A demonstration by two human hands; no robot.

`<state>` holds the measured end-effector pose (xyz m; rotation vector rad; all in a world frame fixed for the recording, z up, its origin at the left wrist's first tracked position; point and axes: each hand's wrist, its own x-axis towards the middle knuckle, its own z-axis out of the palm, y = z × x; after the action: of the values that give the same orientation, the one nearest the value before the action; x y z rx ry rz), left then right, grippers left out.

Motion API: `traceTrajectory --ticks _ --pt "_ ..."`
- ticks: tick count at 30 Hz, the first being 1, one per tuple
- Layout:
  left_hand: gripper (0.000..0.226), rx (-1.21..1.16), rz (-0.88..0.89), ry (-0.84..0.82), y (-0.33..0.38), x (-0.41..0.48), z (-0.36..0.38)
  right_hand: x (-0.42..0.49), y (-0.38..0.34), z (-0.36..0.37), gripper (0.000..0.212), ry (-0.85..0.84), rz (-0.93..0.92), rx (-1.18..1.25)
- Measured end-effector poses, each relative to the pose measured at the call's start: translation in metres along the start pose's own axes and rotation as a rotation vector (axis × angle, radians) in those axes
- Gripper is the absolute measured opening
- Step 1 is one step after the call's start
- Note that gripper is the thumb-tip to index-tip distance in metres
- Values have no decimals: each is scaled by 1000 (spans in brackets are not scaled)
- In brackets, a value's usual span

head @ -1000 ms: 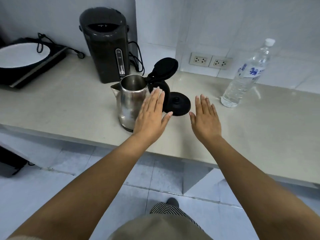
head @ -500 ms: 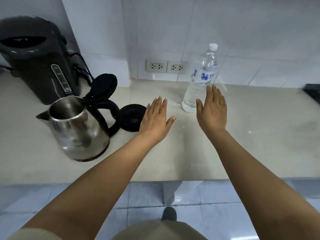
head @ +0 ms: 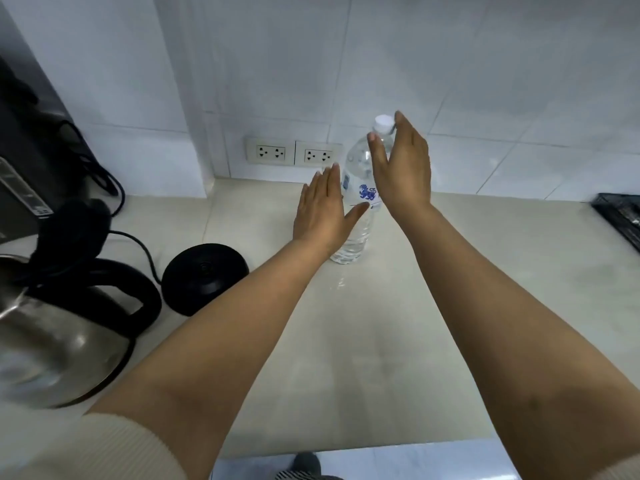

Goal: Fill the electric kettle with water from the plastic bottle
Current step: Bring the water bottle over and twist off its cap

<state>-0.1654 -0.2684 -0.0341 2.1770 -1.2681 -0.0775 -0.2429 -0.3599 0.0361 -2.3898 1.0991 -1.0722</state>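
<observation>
A clear plastic bottle (head: pixel 358 188) with a white cap and a blue logo stands upright on the beige counter (head: pixel 381 341), near the tiled wall. My left hand (head: pixel 323 211) is open at the bottle's left side, thumb near the label. My right hand (head: pixel 403 168) is open at the bottle's upper right, fingers reaching up to the cap. Neither hand grips it. The steel electric kettle (head: pixel 59 344) with a black handle and raised lid sits at the far left, partly cut off. Its round black base (head: pixel 204 277) lies between kettle and bottle.
A tall dark water dispenser (head: pixel 24 188) with cables stands at the back left. Two wall sockets (head: pixel 294 154) sit behind the bottle. A black object (head: pixel 620 216) lies at the right edge. The counter's front edge runs below my forearms, with floor tiles beneath.
The view has swung right and closer, pushing the kettle to the left edge. Both hands have moved forward to either side of the bottle, the right one rising towards the cap.
</observation>
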Motion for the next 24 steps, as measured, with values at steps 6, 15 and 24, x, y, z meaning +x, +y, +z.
traceTrajectory --ticks 6,15,24 --pt "81 -79 8 79 9 28 13 18 8 5 36 -91 146 198" --pt "87 -58 19 115 -2 -7 2 -26 -11 3 36 77 7 184" --pt "88 -101 33 106 -32 -97 -48 -105 -71 -18 36 74 -40 178"
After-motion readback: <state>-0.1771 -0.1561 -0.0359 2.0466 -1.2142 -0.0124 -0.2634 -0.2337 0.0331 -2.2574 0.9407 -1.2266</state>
